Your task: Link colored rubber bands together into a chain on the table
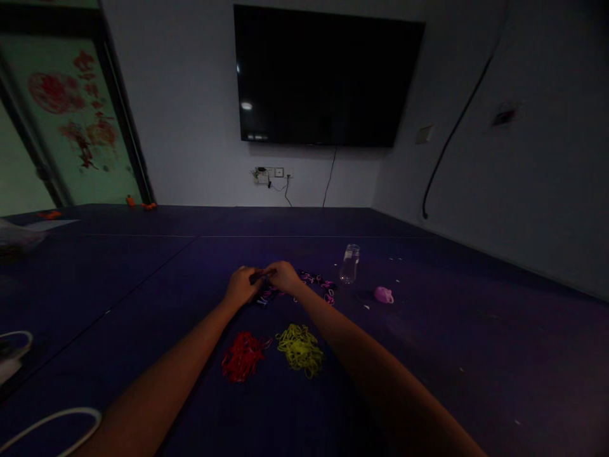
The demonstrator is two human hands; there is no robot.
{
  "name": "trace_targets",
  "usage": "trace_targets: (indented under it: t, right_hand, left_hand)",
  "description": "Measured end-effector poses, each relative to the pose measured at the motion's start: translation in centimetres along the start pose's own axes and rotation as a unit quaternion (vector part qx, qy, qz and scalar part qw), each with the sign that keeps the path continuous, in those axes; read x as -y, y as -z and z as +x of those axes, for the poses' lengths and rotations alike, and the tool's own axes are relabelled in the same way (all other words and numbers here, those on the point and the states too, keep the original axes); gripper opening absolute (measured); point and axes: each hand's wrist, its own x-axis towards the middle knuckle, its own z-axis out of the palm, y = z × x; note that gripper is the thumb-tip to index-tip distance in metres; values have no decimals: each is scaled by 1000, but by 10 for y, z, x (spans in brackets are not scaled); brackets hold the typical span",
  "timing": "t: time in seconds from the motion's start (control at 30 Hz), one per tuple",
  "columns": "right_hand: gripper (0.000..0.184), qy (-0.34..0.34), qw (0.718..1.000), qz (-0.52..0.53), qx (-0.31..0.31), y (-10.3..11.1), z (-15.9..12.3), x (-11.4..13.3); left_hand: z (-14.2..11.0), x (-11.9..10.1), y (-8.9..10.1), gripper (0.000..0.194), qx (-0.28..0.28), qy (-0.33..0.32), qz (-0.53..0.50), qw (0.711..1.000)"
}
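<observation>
My left hand [240, 287] and my right hand [284, 277] are close together, both with fingers pinched. Between them is a small dark strand [258, 275] that looks like rubber bands; its exact shape is hard to make out. Just beyond and under my hands lie scattered black, pink and white rubber bands [318, 279], partly covered by my right hand and wrist. Nearer to me, between my forearms, a heap of red rubber bands [243, 357] sits left of a heap of yellow ones [301, 350].
Right of my hands a clear bottle [350, 263] stands uncapped, with a pink lid [383, 294] lying beside it. Small white scraps dot the dark blue surface [428, 343]. Orange items [137, 203] lie at the far left. A large screen [328, 76] hangs on the wall.
</observation>
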Motion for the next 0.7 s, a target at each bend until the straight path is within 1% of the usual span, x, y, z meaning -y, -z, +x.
trace_targets:
  t: [0.2,0.33,0.47,0.57,0.7]
  right_hand:
    - [32,-7,999,54,-1,-3,-1,-2]
    - [32,-10,996,84,-2,-3,-1,-1]
    - [29,-14,995,103,-8,-2,-1,-1]
    - [31,-20,994,110,-14,-2,-1,-4]
    - [31,-29,993,116,-26,1,-1,-8]
  left_hand:
    - [0,0,-1,31,3,-16,-32,999]
    - [0,1,-1,35,6,-15,-50,999]
    - [0,2,-1,33,4,-13,-48,999]
    - [0,1,0,32,0,-11,-49,999]
    - [0,1,1,27,-16,-3,-34,999]
